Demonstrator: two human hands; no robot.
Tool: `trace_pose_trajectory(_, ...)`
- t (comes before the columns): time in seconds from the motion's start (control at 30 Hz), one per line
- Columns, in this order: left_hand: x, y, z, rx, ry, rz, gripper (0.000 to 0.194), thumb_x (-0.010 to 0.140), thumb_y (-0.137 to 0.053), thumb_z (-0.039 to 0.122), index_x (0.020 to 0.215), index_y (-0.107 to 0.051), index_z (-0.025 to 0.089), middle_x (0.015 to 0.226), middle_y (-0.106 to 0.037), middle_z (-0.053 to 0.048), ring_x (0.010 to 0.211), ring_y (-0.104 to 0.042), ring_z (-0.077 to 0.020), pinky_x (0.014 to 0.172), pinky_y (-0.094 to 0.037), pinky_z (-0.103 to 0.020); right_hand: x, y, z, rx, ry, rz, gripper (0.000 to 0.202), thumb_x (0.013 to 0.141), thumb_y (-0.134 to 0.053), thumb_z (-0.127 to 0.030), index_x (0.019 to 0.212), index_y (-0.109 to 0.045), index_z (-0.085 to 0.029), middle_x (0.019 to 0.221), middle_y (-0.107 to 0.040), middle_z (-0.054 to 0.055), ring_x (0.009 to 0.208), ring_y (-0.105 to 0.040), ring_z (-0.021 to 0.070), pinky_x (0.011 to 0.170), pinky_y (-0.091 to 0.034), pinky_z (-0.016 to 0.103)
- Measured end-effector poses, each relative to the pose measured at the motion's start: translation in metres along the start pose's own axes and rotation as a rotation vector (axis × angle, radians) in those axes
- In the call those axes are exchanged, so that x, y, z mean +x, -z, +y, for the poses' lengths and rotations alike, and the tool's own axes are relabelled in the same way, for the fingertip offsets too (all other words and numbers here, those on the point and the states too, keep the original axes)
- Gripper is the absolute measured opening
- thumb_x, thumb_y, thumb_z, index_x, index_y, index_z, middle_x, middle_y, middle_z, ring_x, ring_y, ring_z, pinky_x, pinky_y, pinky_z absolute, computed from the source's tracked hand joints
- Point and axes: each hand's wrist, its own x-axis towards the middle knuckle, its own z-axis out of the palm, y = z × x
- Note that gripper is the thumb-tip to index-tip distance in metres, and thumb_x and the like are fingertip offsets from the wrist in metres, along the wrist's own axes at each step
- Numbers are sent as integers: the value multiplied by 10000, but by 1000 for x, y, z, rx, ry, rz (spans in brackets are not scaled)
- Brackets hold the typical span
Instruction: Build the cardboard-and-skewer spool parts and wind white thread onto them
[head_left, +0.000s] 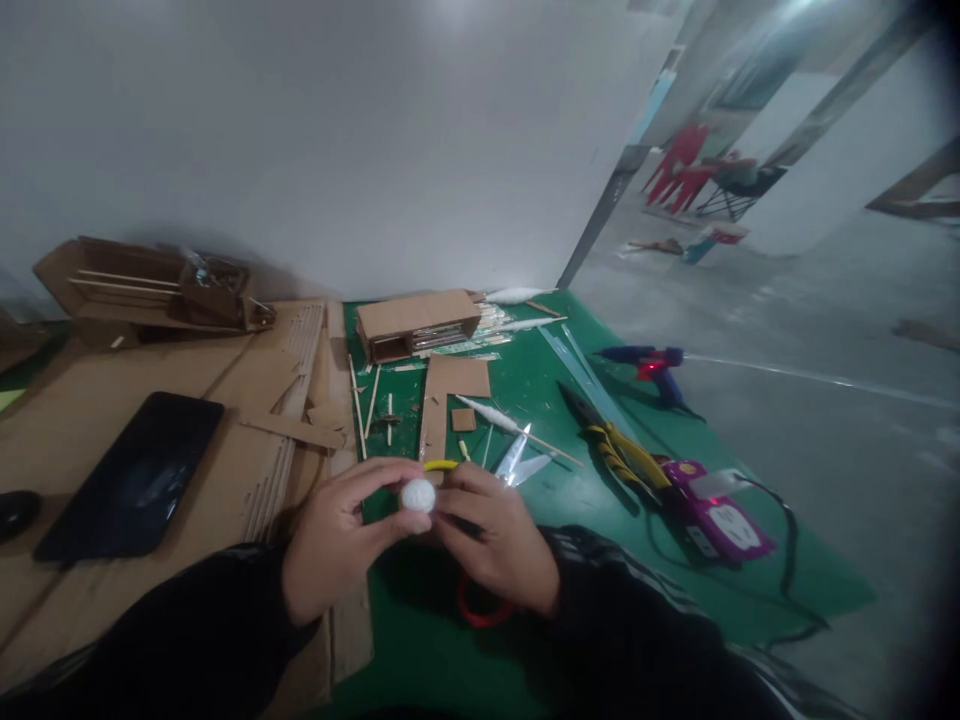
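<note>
A small white piece with a round, rough-looking end (418,496) is pinched between the thumb and fingers of my left hand (330,535). My right hand (499,535) is closed at its right side, its fingertips touching or nearly touching it; what they grip is hidden. Just behind my fingertips shows a yellow curved edge (440,465), too covered to name. Scissors lie under and beyond my right hand, with metal blades (516,462) spread and a red handle (480,612) below. A small cardboard square (463,420) and a white-wrapped stick (491,414) lie ahead.
A cardboard box (420,318) stands at the back of the green table (420,640). Yellow-black pliers (622,450), a blue glue gun (652,362) and a purple power strip (716,515) lie right. Left are a dark tablet (135,475) and a cardboard holder (150,285).
</note>
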Motion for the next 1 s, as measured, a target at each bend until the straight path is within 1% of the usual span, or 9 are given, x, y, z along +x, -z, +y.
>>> trace_pose_trajectory(0.1, 0, -2, -2, -115, 115, -28, 275, 786, -727, 313, 1006, -608, 199, 989, -712, -51, 953, -663, -203, 817, -519, -290, 0, 0, -2, -9, 46, -21, 116, 882, -543, -154, 868, -658, -169, 811, -595, 57, 774, -563, 161, 686, -475, 274)
trace_pose_trajectory(0.23, 5, 1, -8, -127, 108, -32, 268, 748, -760, 300, 901, -575, 182, 888, -691, -26, 856, -655, -180, 751, -506, -272, 1, 5, -5, -10, 100, -56, 117, 855, -544, -133, 911, -636, -178, 837, -621, 64, 812, -568, 178, 735, -469, 314)
trace_pose_trajectory(0.4, 13, 9, -15, -182, 165, -219, 295, 668, -809, 253, 795, -555, 174, 805, -678, 7, 743, -623, -147, 672, -483, -244, 1, 11, -4, -16, 181, -44, 141, 863, -555, -102, 947, -630, -187, 847, -652, 59, 829, -573, 176, 723, -451, 309)
trace_pose_trajectory(0.5, 14, 10, -13, -105, 153, -272, 277, 663, -813, 275, 782, -587, 166, 776, -681, 9, 708, -601, -138, 651, -458, -233, -1, 10, -1, -45, 217, -14, 149, 873, -565, -113, 985, -636, -182, 843, -646, 63, 843, -581, 178, 705, -453, 304)
trace_pose_trajectory(0.63, 10, 9, -5, 18, 135, -283, 269, 689, -797, 338, 832, -644, 170, 816, -705, -6, 745, -615, -160, 675, -461, -245, -4, 7, 2, -54, 197, 46, 174, 905, -548, -122, 1020, -651, -203, 870, -648, 59, 836, -591, 166, 683, -479, 286)
trace_pose_trajectory(0.7, 8, 7, -2, 11, 116, -294, 260, 703, -791, 339, 854, -658, 175, 840, -715, -14, 775, -630, -169, 707, -475, -251, -4, 7, 3, -42, 167, 81, 180, 909, -550, -121, 1016, -663, -211, 888, -647, 60, 831, -598, 163, 678, -496, 280)
trace_pose_trajectory(0.8, 4, 4, 0, -45, 41, -288, 219, 711, -793, 292, 854, -673, 179, 859, -706, -25, 815, -644, -177, 758, -492, -262, -3, 9, 2, 2, 94, 136, 194, 895, -573, -107, 1021, -677, -211, 887, -645, 61, 822, -611, 164, 670, -517, 278)
trace_pose_trajectory(0.9, -2, -1, 0, -71, -39, -229, 204, 704, -802, 232, 860, -679, 187, 901, -687, -38, 850, -648, -183, 782, -504, -266, -2, 10, 0, 53, 19, 161, 210, 884, -579, -94, 1017, -687, -214, 881, -650, 57, 816, -623, 165, 673, -530, 281)
trace_pose_trajectory(1.0, -9, -6, -1, -85, -67, -127, 199, 732, -780, 218, 891, -664, 193, 951, -681, -55, 890, -653, -191, 805, -517, -273, -1, 9, -1, 89, -20, 153, 216, 879, -574, -91, 1016, -694, -207, 897, -663, 59, 831, -625, 166, 700, -530, 286)
